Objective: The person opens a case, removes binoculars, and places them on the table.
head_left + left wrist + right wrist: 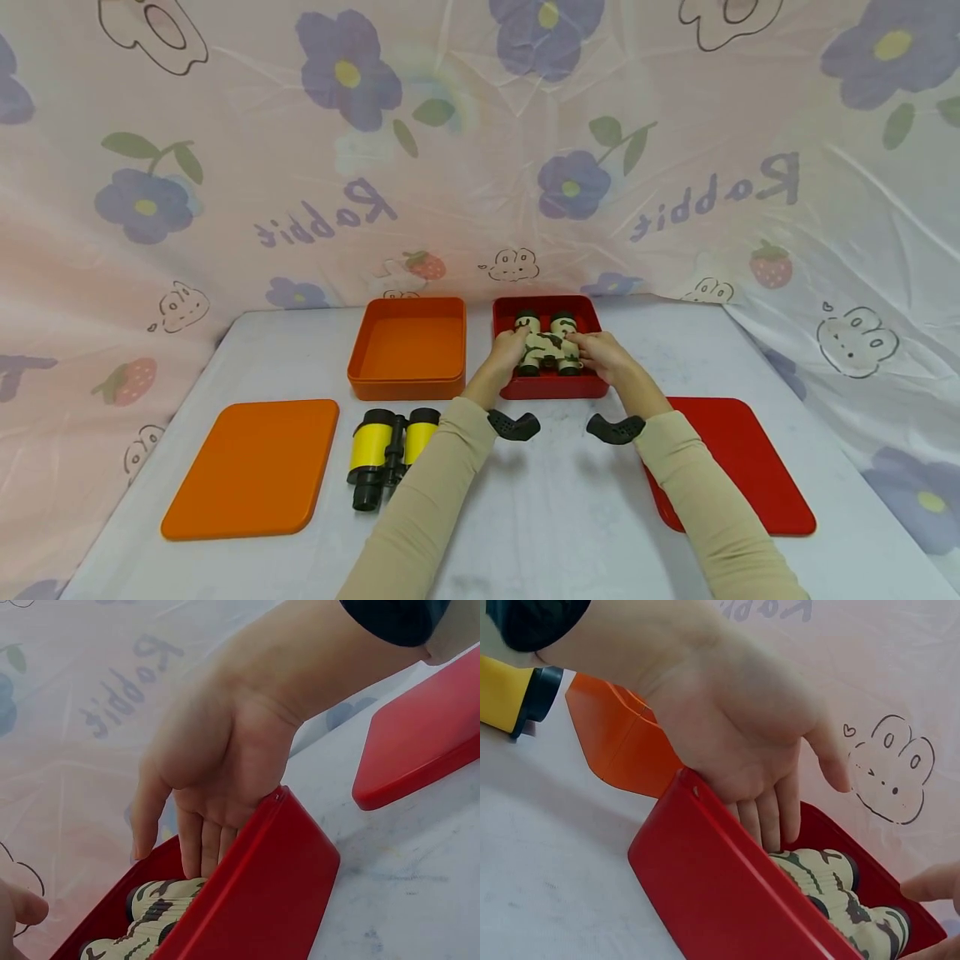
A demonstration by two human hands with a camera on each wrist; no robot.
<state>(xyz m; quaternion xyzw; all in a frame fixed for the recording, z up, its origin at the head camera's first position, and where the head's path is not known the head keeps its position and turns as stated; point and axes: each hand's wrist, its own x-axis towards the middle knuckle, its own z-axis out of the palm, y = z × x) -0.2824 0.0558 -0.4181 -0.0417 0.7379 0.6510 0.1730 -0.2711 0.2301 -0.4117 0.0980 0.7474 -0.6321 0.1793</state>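
Note:
Camouflage-patterned binoculars (550, 343) lie inside the red box (555, 388) at the back middle of the table. My left hand (510, 352) reaches over the box's left side, my right hand (602, 354) over its right side. In the right wrist view the left hand (735, 727) has its straight fingers dipped into the box, tips right at the binoculars (851, 904), thumb held apart. The left wrist view shows the right hand (225, 750) likewise, straight fingers down between the box wall and the binoculars (161, 907).
An orange box (408, 390) stands left of the red one. Yellow-and-black binoculars (372, 446) lie in front of it, partly behind the left sleeve. An orange lid (251, 471) lies at the left, a red lid (750, 467) at the right under the right forearm. A patterned cloth hangs behind.

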